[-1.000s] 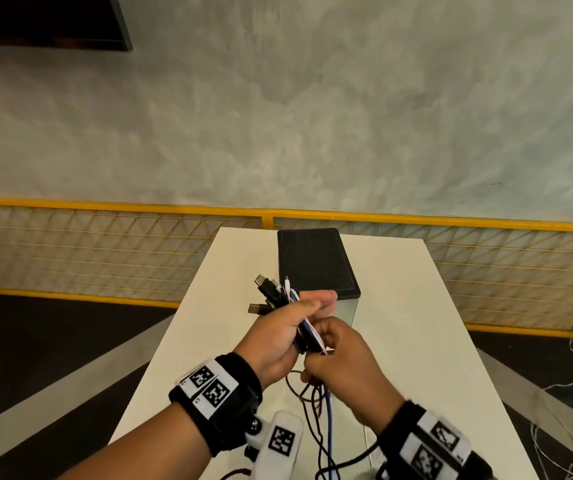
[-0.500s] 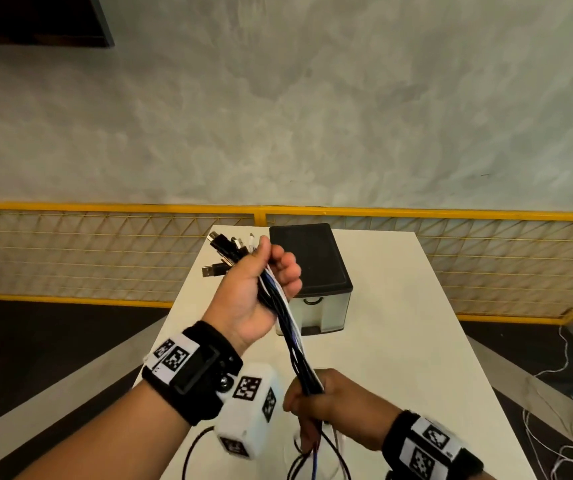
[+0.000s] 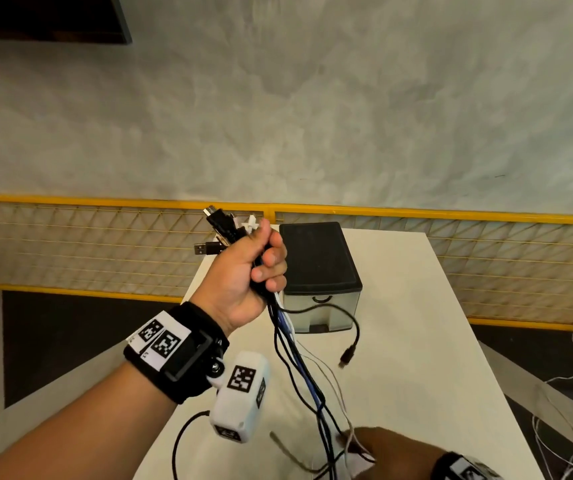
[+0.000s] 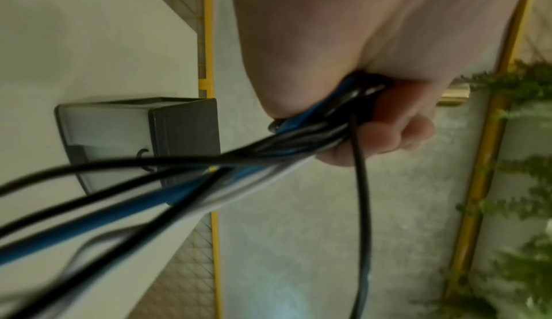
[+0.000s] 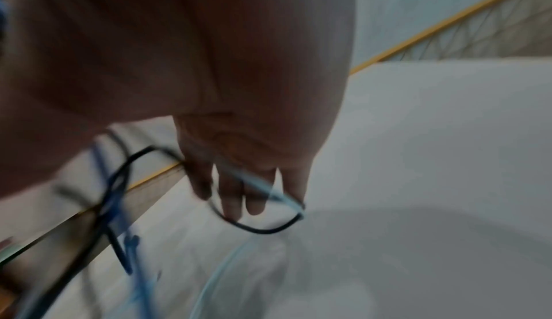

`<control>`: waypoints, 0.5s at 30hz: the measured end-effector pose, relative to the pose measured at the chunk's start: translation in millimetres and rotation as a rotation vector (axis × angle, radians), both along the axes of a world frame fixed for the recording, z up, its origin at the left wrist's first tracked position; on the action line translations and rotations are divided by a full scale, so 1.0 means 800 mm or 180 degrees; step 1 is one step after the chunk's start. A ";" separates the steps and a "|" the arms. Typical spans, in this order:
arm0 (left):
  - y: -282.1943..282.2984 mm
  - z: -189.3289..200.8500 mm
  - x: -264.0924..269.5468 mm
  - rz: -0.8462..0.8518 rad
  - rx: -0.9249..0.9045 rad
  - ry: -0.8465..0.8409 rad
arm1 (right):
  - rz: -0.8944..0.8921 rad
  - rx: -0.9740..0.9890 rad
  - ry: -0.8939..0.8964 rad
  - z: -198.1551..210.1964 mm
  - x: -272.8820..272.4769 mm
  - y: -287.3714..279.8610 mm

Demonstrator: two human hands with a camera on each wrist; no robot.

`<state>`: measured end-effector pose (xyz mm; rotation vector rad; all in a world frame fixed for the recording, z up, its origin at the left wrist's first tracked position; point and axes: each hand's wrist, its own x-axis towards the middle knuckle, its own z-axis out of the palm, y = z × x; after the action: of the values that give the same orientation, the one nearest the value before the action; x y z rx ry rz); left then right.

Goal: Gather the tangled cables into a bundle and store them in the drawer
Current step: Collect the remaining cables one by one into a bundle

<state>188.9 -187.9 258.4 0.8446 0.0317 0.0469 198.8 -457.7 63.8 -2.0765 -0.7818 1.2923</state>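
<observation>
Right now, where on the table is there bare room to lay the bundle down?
Bare table lies right of the drawer unit, up to the right edge. The near middle is crowded: cables hang from the left hand to the right hand.

No legible text or labels

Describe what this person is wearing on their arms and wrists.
Both forearms are bare, no sleeves. The left wrist carries a wide black strap with white square-code tags, a white boxy camera module with the same codes, and a thin black cable. The right wrist has a matching band.
</observation>
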 end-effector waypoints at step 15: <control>-0.060 -0.038 -0.001 -0.0123 0.0453 0.0372 | -0.1087 0.2041 0.0774 0.156 0.020 0.114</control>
<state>188.0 -235.6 228.0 0.9893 0.1230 -0.0372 214.4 -366.2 188.3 -1.4307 -0.5957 0.9224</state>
